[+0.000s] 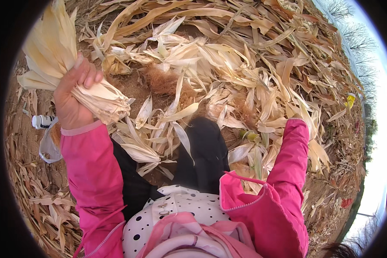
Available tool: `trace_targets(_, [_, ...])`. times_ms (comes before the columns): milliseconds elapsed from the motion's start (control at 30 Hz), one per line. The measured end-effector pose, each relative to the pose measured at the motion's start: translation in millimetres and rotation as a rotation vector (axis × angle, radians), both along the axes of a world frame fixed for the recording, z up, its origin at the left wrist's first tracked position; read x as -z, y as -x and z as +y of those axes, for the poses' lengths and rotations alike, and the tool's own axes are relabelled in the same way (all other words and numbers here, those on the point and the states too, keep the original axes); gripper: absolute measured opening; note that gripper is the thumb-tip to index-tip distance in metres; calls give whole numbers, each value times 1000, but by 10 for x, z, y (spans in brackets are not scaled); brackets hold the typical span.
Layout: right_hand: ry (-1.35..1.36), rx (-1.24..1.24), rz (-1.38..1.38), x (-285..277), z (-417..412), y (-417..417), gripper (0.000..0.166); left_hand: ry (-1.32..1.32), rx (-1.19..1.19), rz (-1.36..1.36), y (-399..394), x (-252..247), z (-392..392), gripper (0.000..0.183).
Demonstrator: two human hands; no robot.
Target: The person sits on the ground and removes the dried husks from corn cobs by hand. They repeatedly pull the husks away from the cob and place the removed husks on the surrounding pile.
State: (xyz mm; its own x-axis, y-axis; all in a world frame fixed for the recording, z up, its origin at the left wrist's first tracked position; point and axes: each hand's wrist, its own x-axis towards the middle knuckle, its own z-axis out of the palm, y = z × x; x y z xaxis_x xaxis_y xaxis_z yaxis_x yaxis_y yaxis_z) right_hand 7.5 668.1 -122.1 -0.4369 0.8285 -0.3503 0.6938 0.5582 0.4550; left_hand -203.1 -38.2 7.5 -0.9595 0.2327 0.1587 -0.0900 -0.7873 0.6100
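At the upper left, my left hand [79,87] is closed around a bundle of dry corn husks [56,42], whose leaves fan out above the fist while the cut stub ends show below it. My right hand [296,116] is mostly hidden at the end of the pink sleeve, among loose pale husks [304,109]; what its fingers do cannot be seen. Between the hands lies a spread of peeled husks [213,61] with brown corn silk [161,80]. A greenish stalk piece [251,135] rests left of the right sleeve.
Long dry corn stalks and leaves [225,16] are heaped beyond the husks. At the left, a white-capped bottle [42,122] lies beside a whitish plastic bag [48,148] on bare soil. My black-trousered knee [203,142] sits among the husks. A yellow item [350,100] lies far right.
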Motion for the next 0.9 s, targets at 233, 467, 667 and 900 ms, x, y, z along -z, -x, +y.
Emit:
trace_targets(233, [307, -514, 645, -176, -1728, 1272, 48, 89, 22, -22, 13, 51, 162, 18])
trace_targets(467, [305, -1020, 122, 1371, -2633, 1375, 50, 119, 91, 8, 74, 160, 213, 24])
trace_targets(667, [599, -596, 455, 990, -2456, 1372, 22, 118, 66, -27, 44, 150, 211, 23])
trace_targets(900, [1415, -59, 1498, -127, -1937, 1296, 30, 118, 42, -63, 40, 145, 264, 21])
